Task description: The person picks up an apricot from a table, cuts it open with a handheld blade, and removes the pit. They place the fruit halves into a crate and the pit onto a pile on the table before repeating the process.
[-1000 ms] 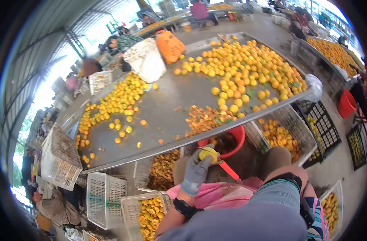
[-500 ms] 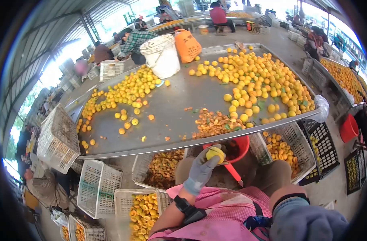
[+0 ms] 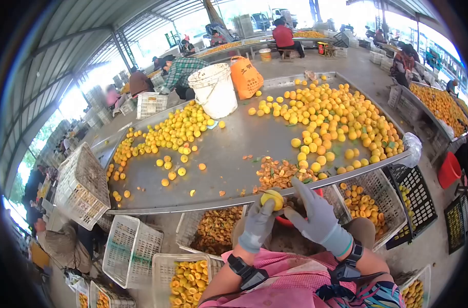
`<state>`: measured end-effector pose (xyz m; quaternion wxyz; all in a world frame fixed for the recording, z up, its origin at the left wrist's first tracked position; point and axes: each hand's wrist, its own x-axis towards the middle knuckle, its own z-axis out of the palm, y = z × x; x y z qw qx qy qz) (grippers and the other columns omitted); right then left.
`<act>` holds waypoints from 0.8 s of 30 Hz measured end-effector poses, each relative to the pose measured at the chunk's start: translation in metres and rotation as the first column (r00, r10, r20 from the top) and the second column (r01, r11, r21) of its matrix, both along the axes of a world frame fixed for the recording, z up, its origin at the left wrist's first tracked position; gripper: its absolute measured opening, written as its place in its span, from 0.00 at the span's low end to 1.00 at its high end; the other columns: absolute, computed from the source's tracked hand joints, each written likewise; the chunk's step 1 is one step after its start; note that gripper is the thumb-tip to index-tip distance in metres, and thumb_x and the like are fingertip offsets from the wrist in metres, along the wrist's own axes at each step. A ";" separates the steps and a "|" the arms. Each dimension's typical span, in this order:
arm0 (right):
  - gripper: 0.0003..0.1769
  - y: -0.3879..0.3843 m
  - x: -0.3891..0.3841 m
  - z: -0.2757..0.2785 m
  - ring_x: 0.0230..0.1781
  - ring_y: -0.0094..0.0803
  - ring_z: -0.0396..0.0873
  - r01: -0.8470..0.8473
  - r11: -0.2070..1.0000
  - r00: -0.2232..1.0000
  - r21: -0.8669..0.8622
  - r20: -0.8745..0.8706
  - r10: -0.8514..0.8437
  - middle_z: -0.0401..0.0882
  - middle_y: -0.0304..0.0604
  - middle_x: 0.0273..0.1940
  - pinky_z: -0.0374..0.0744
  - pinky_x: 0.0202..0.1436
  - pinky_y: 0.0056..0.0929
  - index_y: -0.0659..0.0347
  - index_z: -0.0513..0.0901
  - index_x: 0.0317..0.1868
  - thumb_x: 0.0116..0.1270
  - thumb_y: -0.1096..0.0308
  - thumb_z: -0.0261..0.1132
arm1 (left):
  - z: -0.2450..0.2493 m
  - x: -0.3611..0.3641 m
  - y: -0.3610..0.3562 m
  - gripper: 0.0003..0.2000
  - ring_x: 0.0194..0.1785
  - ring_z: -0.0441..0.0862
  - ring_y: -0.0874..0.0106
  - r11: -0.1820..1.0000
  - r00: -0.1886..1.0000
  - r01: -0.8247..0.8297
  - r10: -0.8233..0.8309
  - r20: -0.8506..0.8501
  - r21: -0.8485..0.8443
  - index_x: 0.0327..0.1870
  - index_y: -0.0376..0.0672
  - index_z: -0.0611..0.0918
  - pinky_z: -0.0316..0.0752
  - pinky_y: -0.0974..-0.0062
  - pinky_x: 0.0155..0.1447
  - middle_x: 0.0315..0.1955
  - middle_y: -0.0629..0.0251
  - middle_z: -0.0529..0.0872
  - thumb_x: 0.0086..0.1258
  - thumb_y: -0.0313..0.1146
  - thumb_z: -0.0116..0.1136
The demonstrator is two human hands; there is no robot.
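My left hand (image 3: 258, 225), in a grey glove, is closed around a yellow peach (image 3: 272, 199) just in front of the table's near edge. A dark line runs across the fruit. My right hand (image 3: 316, 215), also gloved, is beside it with fingers stretched out and the thumb towards the peach; I see nothing held in it. Below the hands is a red bucket (image 3: 284, 222), mostly hidden by them. On the metal table (image 3: 228, 149), a heap of orange-brown fruit scraps (image 3: 277, 173) lies just beyond my hands.
Whole yellow fruit (image 3: 341, 113) covers the table's right side, with another pile (image 3: 177, 126) at left. A white bucket (image 3: 213, 90) and orange bag (image 3: 245, 77) stand at the far edge. Crates of halved fruit (image 3: 188, 282) and scraps (image 3: 216, 228) surround my legs. People work beyond.
My right hand has come up into view beside the peach; before, only its arm showed at lower right. The red handle-like piece below the left hand is no longer visible. The view has shifted slightly.
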<state>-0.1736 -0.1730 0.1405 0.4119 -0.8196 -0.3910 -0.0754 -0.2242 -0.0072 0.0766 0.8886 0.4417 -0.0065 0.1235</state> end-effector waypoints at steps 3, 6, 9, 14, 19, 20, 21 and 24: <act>0.39 0.004 0.000 -0.019 0.42 0.50 0.80 -0.103 0.994 0.993 0.025 -0.061 0.104 0.79 0.53 0.47 0.78 0.44 0.40 0.61 0.60 0.70 0.63 0.56 0.64 | 0.003 0.001 -0.006 0.20 0.52 0.76 0.75 1.000 0.999 0.026 -0.026 0.020 -0.003 0.63 0.39 0.70 0.72 0.78 0.55 0.48 0.67 0.79 0.74 0.38 0.53; 0.37 0.004 -0.001 -0.029 0.43 0.49 0.80 -0.159 0.984 0.975 0.077 -0.144 0.169 0.79 0.55 0.48 0.78 0.44 0.37 0.60 0.58 0.71 0.65 0.61 0.62 | 0.010 0.001 -0.012 0.20 0.51 0.75 0.77 1.000 1.000 -0.003 0.002 0.024 0.023 0.63 0.38 0.70 0.71 0.80 0.54 0.49 0.68 0.78 0.74 0.38 0.53; 0.35 0.002 -0.002 -0.030 0.45 0.50 0.80 -0.169 0.977 0.943 0.131 -0.268 0.199 0.78 0.57 0.49 0.78 0.45 0.37 0.59 0.57 0.72 0.67 0.65 0.59 | 0.007 0.004 -0.013 0.20 0.51 0.75 0.78 0.999 0.997 0.047 -0.048 0.054 0.022 0.62 0.39 0.70 0.71 0.80 0.55 0.50 0.69 0.77 0.74 0.39 0.53; 0.32 0.001 -0.001 -0.036 0.46 0.51 0.80 -0.155 0.968 0.965 0.198 -0.182 0.191 0.78 0.57 0.50 0.78 0.47 0.37 0.58 0.57 0.72 0.69 0.67 0.57 | 0.001 0.006 -0.019 0.22 0.55 0.73 0.76 0.999 0.999 0.037 -0.037 0.013 0.036 0.63 0.39 0.71 0.67 0.76 0.60 0.52 0.68 0.77 0.73 0.41 0.54; 0.31 -0.005 -0.006 -0.031 0.42 0.52 0.81 -0.066 0.990 0.993 0.126 -0.086 0.077 0.80 0.56 0.46 0.79 0.42 0.37 0.58 0.57 0.71 0.70 0.66 0.56 | 0.008 0.003 -0.016 0.22 0.52 0.75 0.79 0.957 1.000 0.009 -0.009 0.000 0.290 0.62 0.39 0.71 0.70 0.80 0.57 0.50 0.69 0.78 0.73 0.42 0.56; 0.31 -0.007 -0.006 -0.032 0.42 0.52 0.81 -0.064 0.990 0.993 0.123 -0.089 0.075 0.80 0.56 0.46 0.79 0.42 0.37 0.58 0.57 0.71 0.70 0.66 0.56 | 0.022 0.000 -0.015 0.22 0.51 0.74 0.79 0.905 0.999 0.018 -0.003 -0.037 0.425 0.61 0.39 0.71 0.70 0.80 0.57 0.49 0.69 0.78 0.72 0.42 0.57; 0.31 -0.010 -0.004 -0.034 0.39 0.51 0.81 -0.066 0.995 0.990 0.078 -0.117 0.075 0.81 0.55 0.43 0.79 0.40 0.37 0.58 0.57 0.71 0.70 0.66 0.56 | 0.030 -0.001 -0.014 0.23 0.50 0.74 0.79 0.832 0.998 0.032 0.008 -0.069 0.553 0.60 0.39 0.71 0.69 0.80 0.56 0.48 0.70 0.78 0.71 0.43 0.58; 0.32 -0.011 -0.001 -0.038 0.34 0.50 0.82 -0.071 0.996 0.991 0.045 -0.113 0.076 0.81 0.53 0.36 0.79 0.36 0.37 0.58 0.57 0.72 0.70 0.65 0.56 | 0.016 0.005 -0.010 0.21 0.48 0.73 0.80 0.853 0.999 0.046 -0.033 -0.035 0.520 0.58 0.39 0.72 0.70 0.80 0.55 0.46 0.70 0.78 0.70 0.42 0.60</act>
